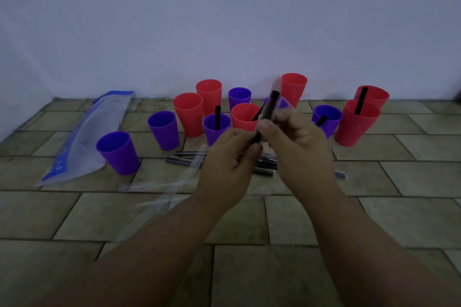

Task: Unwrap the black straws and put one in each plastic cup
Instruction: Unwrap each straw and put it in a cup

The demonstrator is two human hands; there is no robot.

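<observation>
My left hand [228,164] and my right hand [296,142] both grip one black straw [268,112] in its clear wrapper, held tilted above the floor in front of the cups. Red and purple plastic cups stand in a loose row by the wall. Black straws stick out of a purple cup [216,127], a red cup [245,116], another purple cup [326,119] and a red cup at the right [356,123]. A purple cup [118,152] at the left holds none. Wrapped straws [185,158] lie on the floor behind my hands.
A blue and clear plastic bag [84,137] lies on the tiled floor at the left. Clear empty wrappers [159,188] lie in front of it, near my left forearm. A pale wall rises right behind the cups.
</observation>
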